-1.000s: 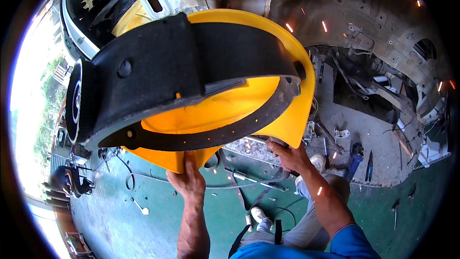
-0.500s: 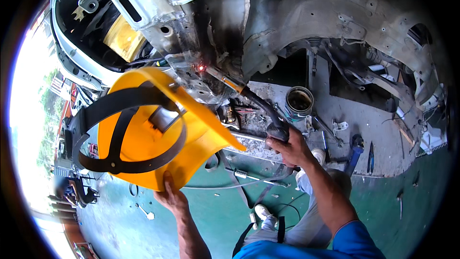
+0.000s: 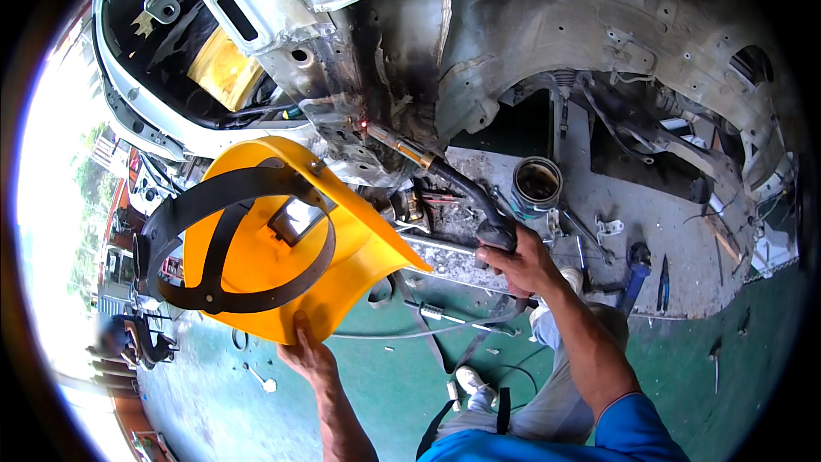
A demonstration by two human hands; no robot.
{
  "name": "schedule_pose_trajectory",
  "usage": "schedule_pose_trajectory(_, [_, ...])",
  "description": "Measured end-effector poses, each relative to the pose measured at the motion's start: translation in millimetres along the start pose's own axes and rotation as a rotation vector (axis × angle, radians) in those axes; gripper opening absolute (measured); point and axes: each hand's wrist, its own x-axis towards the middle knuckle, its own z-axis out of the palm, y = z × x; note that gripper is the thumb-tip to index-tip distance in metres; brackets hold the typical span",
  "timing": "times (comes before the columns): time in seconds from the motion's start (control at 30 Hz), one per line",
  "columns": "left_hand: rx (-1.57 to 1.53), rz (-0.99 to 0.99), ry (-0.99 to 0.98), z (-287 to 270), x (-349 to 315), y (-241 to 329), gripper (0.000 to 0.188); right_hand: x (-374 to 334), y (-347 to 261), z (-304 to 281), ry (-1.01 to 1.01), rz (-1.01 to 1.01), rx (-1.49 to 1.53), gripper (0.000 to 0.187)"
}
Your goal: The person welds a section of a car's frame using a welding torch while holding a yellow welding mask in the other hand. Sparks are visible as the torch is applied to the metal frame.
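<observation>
While a red spot [image 3: 364, 124] glows, seemingly welded, left hand [image 3: 311, 359] grips yellow mask [image 3: 346, 261]; right hand [image 3: 524, 263], torch [image 3: 462, 180]; remainder unclear.

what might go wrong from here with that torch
The long black torch in the right hand points at a glowing red spot; a touch there could burn. The curved yellow mask with black straps, in the left hand, leaves that spot unscreened, so a flash might hurt the eyes.

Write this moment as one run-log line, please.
left hand: grips yellow welding mask | right hand: holds welding torch | torch tip: beside red glow on car body
</observation>
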Motion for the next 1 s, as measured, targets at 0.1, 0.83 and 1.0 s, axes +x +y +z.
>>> schedule_pose_trajectory(0.1, [-0.014,0.032,0.021,11,-1,8,0.034,1,2,1,-0.004,-0.012,0.007,0.035])
schedule_pose_trajectory(0.83, [0.003,0.065,-0.061,36,2,34,0.034,2,8,3,0.007,-0.037,0.023,0.032])
schedule_pose_trajectory(1.0, [0.011,0.106,-0.063,44,4,47,0.029,1,-5,2,0.001,0.011,-0.009,0.031])
